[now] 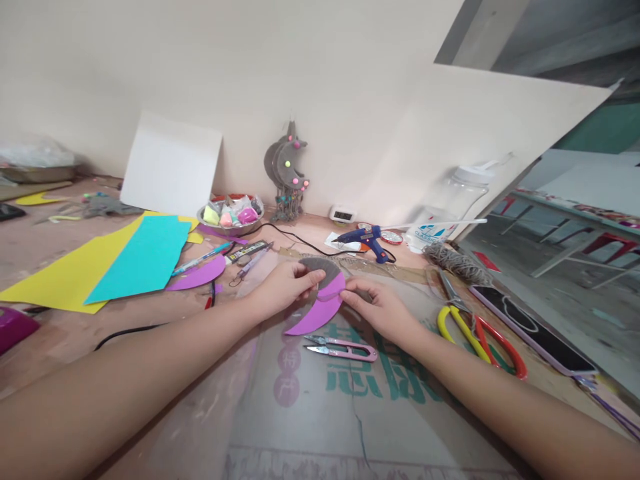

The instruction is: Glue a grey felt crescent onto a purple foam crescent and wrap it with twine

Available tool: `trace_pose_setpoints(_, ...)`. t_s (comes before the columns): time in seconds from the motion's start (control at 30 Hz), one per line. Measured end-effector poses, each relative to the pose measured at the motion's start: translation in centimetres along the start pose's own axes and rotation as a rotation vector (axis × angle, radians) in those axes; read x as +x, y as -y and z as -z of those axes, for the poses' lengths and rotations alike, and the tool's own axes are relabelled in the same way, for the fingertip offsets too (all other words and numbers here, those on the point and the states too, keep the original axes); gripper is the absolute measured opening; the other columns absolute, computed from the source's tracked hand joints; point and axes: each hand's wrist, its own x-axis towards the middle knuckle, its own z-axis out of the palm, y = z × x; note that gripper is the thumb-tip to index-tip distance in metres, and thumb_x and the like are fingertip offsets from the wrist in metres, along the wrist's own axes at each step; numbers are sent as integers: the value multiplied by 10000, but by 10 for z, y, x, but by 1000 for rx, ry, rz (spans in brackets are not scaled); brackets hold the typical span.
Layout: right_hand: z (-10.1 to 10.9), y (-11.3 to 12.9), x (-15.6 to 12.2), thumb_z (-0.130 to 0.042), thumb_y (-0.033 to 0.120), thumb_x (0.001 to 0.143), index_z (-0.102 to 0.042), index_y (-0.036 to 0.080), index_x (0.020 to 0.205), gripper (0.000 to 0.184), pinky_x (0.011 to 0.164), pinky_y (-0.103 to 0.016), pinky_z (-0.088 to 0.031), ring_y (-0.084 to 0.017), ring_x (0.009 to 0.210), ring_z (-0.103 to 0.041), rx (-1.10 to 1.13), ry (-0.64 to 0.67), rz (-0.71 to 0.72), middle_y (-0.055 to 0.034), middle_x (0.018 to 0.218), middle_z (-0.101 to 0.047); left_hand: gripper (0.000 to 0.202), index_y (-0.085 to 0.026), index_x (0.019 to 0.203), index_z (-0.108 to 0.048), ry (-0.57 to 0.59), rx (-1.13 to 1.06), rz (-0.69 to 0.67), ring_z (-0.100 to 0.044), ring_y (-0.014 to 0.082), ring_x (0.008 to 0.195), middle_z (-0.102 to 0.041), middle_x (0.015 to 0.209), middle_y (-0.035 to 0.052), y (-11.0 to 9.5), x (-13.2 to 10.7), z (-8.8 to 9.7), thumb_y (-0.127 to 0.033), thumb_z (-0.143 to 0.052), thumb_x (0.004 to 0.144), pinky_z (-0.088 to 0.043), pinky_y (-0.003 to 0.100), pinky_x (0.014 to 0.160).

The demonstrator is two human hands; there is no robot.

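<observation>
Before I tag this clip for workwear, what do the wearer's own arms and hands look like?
The left hand and right hand are ungloved, with no ring, watch or bracelet that I can see. The left forearm and right forearm show no sleeves or clear markings; the upper arms are out of view.

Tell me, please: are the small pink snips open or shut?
Open. The two blades of the pink snips spread apart toward their tips, leaving a visible gap between them.

on the bench, snips lie nearer you than your hands, scissors to their right, glue gun behind, sheets left.
</observation>
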Motion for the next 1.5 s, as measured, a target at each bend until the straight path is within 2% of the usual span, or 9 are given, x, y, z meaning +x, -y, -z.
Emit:
trace_pose_setpoints(0.2, 1, -1, -2, -515, 432, 845, -619, 201, 795, 259, 806, -291, -431, -176, 827, -587, 67, -58, -41, -15, 842, -652, 400, -179, 620, -452, -13, 57, -13, -331, 56, 332, -379, 442, -76, -2, 0, 1, -535, -574, 756, -232, 207, 344)
trace_pose_setpoints(0.4, 0, -10, -2, -505, 454, 844, -614, 186, 838, 289, 741, -276, -448, -160, 768, -562, 170, -62, -86, -22, 812, -631, 337, -166, 761, -522, 17, 12, -53, -340, 54, 399, -429, 519, -66, 5, 2, 0, -497, -586, 762, -248, 187, 374)
trace_pose_setpoints(0.63, -1, -4, -2, -504, 477, 835, -583, 184, 758, 313, 576, -232, -407, -123, 614, -496, 134, -5, -126, 8, 681, -556, 385, -138, 658, -522, -8, 114, -100, -412, 69, 498, -470, 563, -28, -6, -1, 1, -493, -509, 806, -309, 199, 474)
trace_pose_setpoints(0.77, -1, -1, -1, -491, 442, 848, -584, 179, 762, 292, 632, -245, -420, -132, 670, -513, 79, 7, -109, -1, 723, -568, 334, -147, 644, -507, -22, 128, -65, -408, 72, 482, -467, 543, -34, -10, -2, 1, -445, -526, 793, -307, 202, 469)
trace_pose_setpoints(0.9, -1, 0, -1, -492, 421, 849, -590, 176, 754, 280, 702, -268, -427, -151, 726, -538, 34, -23, -72, -9, 743, -584, 335, -157, 630, -486, -22, 139, -86, -392, 72, 470, -447, 520, -43, -8, -3, 0, -446, -512, 798, -298, 201, 457)
trace_pose_setpoints(1.07, 0, 0, 0, -454, 426, 869, -580, 181, 727, 309, 702, -270, -424, -161, 726, -549, -19, -36, -23, -11, 733, -589, 338, -158, 636, -477, -27, 130, -99, -399, 69, 474, -447, 533, -41, -2, 0, 0, -452, -511, 799, -306, 195, 458)
trace_pose_setpoints(1.2, 7, -4, 2, -399, 414, 891, -593, 180, 789, 321, 739, -276, -423, -171, 775, -566, -50, -152, 2, -23, 788, -621, 328, -156, 639, -468, -23, 102, -103, -398, 64, 480, -441, 549, -41, 0, 3, 0, -439, -518, 797, -302, 190, 458)
trace_pose_setpoints(1.33, 22, -13, 7, -448, 387, 866, -589, 173, 838, 258, 787, -291, -409, -174, 822, -555, -110, -283, 3, -33, 839, -613, 334, -158, 646, -468, -21, 87, -94, -399, 66, 482, -445, 553, -41, -1, 2, 0, -455, -522, 790, -301, 190, 459)
trace_pose_setpoints(1.5, 37, -31, 17, -483, 372, 826, -575, 170, 866, 225, 818, -327, -417, -177, 842, -553, -82, -365, -63, -50, 886, -614, 327, -163, 634, -462, -23, 81, -91, -397, 65, 475, -446, 544, -46, -2, 1, -1, -448, -534, 777, -299, 190, 456)
